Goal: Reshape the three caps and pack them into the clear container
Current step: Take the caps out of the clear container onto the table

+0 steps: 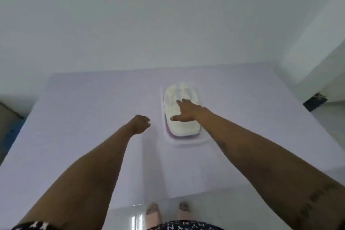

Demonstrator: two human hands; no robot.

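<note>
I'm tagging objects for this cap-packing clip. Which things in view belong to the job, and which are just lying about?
Belongs to the job:
white cap, topmost
pink-edged cap under it
clear container holding them
right hand, fingers spread on the white cap
left hand, curled, holding nothing

Just lying about:
dark object on the floor
lavender table

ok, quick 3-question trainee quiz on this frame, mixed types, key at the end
1. True or false: the right hand rests on the white cap in the container.
2. The left hand is: A) gripping the container, B) curled, holding nothing, beside the container, C) flat on a cap.
3. Fill in: under the white cap's near edge, a ___ edge shows, seemingly another cap.

Key: 1 true; 2 B; 3 pink/purple.
</note>
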